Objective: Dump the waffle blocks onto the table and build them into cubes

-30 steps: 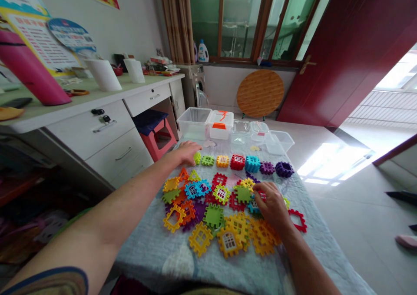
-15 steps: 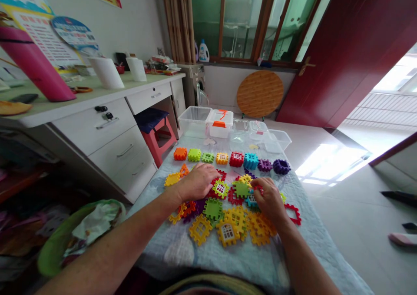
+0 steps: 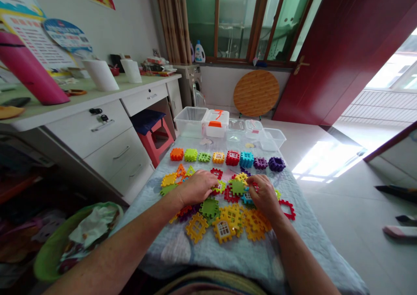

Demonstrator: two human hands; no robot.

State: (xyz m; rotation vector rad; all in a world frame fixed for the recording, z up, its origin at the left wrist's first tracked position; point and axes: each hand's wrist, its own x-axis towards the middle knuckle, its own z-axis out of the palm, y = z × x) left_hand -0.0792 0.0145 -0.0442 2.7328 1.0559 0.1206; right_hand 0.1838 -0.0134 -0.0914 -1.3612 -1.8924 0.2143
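My left hand is over the middle of a pile of plastic interlocking building tiles, its fingertips closed at a lime-green window tile that they partly cover. To the right, my right hand is curled with thumb and forefinger together; whatever is between them is hidden. Beside its fingertips are a green square tile and a yellow tile. A blue window tile lies below the fingers. Nearer me are a green tile and several yellow window tiles. A red frame tile lies right of my right wrist.
Behind the pile runs a row of assembled cubes, from an orange cube to a purple one. Clear plastic boxes stand at the far table end. A desk and a green basket are at left.
My left hand has come lower and nearer me, now covering more of the lime-green window tile. Tiles at the pile's left show more. My right hand has barely moved; the view has shifted slightly.
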